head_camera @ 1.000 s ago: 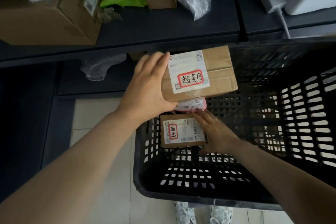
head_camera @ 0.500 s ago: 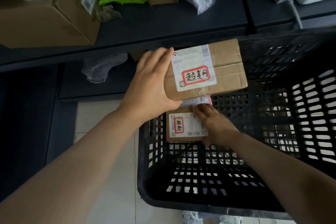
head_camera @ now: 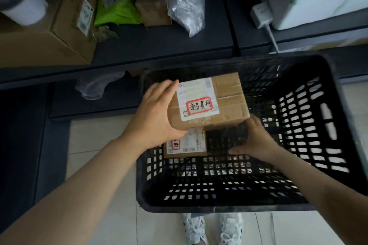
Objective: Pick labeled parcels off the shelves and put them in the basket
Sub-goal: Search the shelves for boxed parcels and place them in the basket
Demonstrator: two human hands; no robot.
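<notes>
A cardboard box point(head_camera: 229, 93), label up and marked "D059" with red-framed handwriting, is gripped at its left end by the left hand point(head_camera: 153, 117) over the basket point(head_camera: 219, 208), long axis left-right. A dark packet point(head_camera: 225, 139) inside is clasped by the right hand point(head_camera: 258, 139).

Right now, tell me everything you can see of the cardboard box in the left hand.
The cardboard box is brown, its top seam taped shut. A white label covers its left half, printed D059, with handwritten characters in a red frame. It is held roughly level over the black basket, above a smaller labelled parcel. The left hand grips its left end, fingers on top, thumb at the near edge.
</notes>
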